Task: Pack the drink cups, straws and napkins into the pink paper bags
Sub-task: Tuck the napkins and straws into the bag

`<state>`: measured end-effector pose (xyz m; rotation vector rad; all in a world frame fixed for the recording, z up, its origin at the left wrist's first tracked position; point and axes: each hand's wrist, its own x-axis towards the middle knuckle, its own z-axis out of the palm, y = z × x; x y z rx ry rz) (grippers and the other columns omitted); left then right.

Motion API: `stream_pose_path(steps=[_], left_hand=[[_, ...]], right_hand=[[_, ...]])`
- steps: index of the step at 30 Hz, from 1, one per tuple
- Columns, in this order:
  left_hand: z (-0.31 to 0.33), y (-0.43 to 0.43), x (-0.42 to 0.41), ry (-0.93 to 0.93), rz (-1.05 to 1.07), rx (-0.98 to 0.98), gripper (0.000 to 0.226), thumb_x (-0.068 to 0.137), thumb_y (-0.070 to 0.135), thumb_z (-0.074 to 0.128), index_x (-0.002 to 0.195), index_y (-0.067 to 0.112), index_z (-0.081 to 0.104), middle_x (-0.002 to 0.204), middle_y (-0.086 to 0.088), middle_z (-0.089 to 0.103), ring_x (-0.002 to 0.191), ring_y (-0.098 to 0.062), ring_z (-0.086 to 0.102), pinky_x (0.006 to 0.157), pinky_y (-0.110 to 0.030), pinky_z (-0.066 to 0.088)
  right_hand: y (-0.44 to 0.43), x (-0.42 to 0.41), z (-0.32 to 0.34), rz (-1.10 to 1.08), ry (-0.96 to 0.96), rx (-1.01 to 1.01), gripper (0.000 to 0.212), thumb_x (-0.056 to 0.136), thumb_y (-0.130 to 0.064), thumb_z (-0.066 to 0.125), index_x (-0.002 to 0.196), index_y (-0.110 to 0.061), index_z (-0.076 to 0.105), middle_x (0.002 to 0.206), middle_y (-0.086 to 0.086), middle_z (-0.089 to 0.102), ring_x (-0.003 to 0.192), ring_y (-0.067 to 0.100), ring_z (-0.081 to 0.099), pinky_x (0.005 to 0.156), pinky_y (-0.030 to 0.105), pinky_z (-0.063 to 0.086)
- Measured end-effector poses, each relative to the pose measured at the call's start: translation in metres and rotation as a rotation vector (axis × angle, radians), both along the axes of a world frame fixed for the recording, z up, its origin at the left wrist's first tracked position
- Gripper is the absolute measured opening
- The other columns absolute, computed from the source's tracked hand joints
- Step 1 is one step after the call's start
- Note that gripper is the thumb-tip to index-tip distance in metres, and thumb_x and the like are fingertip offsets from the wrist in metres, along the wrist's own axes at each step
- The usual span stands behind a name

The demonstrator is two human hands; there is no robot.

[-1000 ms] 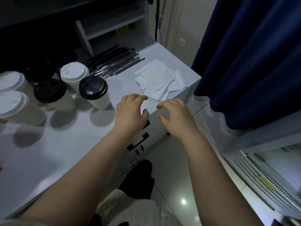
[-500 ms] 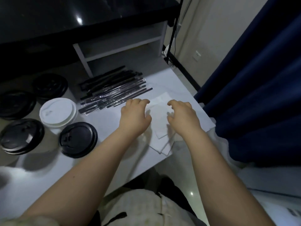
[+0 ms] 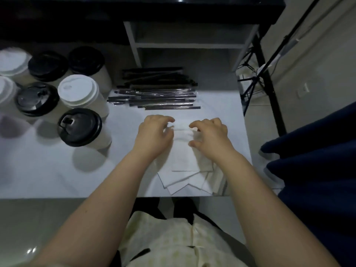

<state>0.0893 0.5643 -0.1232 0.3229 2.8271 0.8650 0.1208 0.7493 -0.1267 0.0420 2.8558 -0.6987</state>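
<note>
View down onto a white table [image 3: 57,170]. A left hand [image 3: 154,135] and a right hand [image 3: 210,137] sit side by side on a loose stack of white napkins [image 3: 183,176], fingers curled with tips on the top sheet; blur hides whether they pinch it. At twelve o'clock from the hands lies a pile of black wrapped straws [image 3: 158,93]. At nine to ten o'clock stand lidded paper cups [image 3: 80,127], some lids black, some white. A navy curtain [image 3: 317,170] hangs at three o'clock

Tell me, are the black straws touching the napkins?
Apart. The head view shows a strip of bare table between the straws and the napkins.
</note>
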Motion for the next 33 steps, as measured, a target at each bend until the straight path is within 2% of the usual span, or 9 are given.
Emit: stream_pose_path(steps=[5,9,12,14,17,21,25,30,33], left_hand=[[-0.003,0.004,0.031,0.097,0.128,0.004,0.028,0.087,0.017,0.062,0.114,0.017,0.068,0.113,-0.003,0.067,0.116,-0.030,0.051,0.097,-0.046,0.042],[0.006,0.001,0.037,0.129,0.164,-0.015,0.031,0.088,0.022,0.062,0.119,0.019,0.065,0.118,-0.002,0.065,0.118,-0.028,0.049,0.098,-0.046,0.041],[0.014,-0.002,0.041,0.182,0.184,-0.008,0.034,0.087,0.022,0.062,0.122,0.021,0.062,0.120,0.000,0.063,0.120,-0.026,0.048,0.100,-0.045,0.039],[0.019,-0.004,0.044,0.185,0.197,0.000,0.037,0.087,0.021,0.062,0.124,0.021,0.060,0.122,0.000,0.062,0.122,-0.025,0.046,0.101,-0.044,0.039],[0.024,-0.008,0.051,0.158,0.222,-0.002,0.040,0.089,0.020,0.061,0.128,0.022,0.058,0.124,0.000,0.060,0.124,-0.025,0.044,0.104,-0.044,0.037],[0.031,-0.019,0.066,0.191,0.284,0.003,0.040,0.089,0.017,0.060,0.129,0.019,0.058,0.125,-0.001,0.060,0.123,-0.026,0.046,0.103,-0.044,0.038],[0.044,-0.036,0.081,0.261,0.313,0.035,0.039,0.090,0.014,0.061,0.128,0.016,0.058,0.124,-0.002,0.060,0.121,-0.024,0.048,0.104,-0.036,0.037],[0.059,-0.047,0.085,0.253,0.317,0.027,0.040,0.091,0.016,0.060,0.131,0.017,0.056,0.127,-0.002,0.058,0.123,-0.024,0.046,0.103,-0.045,0.038],[0.064,-0.052,0.083,0.265,0.294,0.003,0.041,0.090,0.015,0.060,0.131,0.016,0.057,0.127,-0.002,0.059,0.123,-0.026,0.045,0.104,-0.044,0.036]], right_hand=[[0.000,0.004,-0.008,0.039,0.113,-0.045,0.011,0.081,-0.028,0.069,0.090,-0.029,0.063,0.088,-0.014,0.048,0.100,0.019,0.037,0.075,0.029,0.015],[0.004,0.007,0.001,-0.030,0.061,-0.261,0.020,0.077,-0.023,0.068,0.070,-0.027,0.050,0.079,-0.011,0.054,0.090,0.016,0.041,0.072,0.031,0.021],[0.009,0.008,0.014,-0.064,-0.022,-0.509,0.017,0.076,-0.014,0.065,0.073,-0.023,0.050,0.076,-0.006,0.058,0.077,0.019,0.053,0.067,0.030,0.040],[0.009,0.010,0.023,-0.067,-0.031,-0.579,0.018,0.076,-0.011,0.064,0.076,-0.024,0.051,0.077,-0.003,0.060,0.068,0.017,0.054,0.059,0.026,0.042],[0.007,0.016,0.034,-0.085,0.000,-0.613,0.025,0.077,-0.010,0.061,0.082,-0.034,0.054,0.077,-0.009,0.063,0.065,0.010,0.057,0.055,0.024,0.043],[0.003,0.020,0.047,-0.133,0.111,-0.586,0.029,0.080,-0.009,0.059,0.084,-0.037,0.055,0.083,-0.011,0.063,0.074,0.008,0.059,0.059,0.024,0.043],[-0.007,0.015,0.059,-0.126,0.203,-0.527,0.023,0.080,-0.008,0.059,0.086,-0.031,0.059,0.081,-0.010,0.062,0.076,0.013,0.059,0.061,0.028,0.046],[-0.014,0.006,0.069,-0.107,0.235,-0.383,0.020,0.083,-0.006,0.054,0.093,-0.023,0.058,0.085,-0.007,0.060,0.081,0.019,0.056,0.065,0.033,0.046],[-0.018,0.007,0.075,-0.103,0.243,-0.415,0.022,0.084,-0.006,0.053,0.095,-0.024,0.059,0.086,-0.011,0.060,0.083,0.013,0.057,0.066,0.030,0.046]])
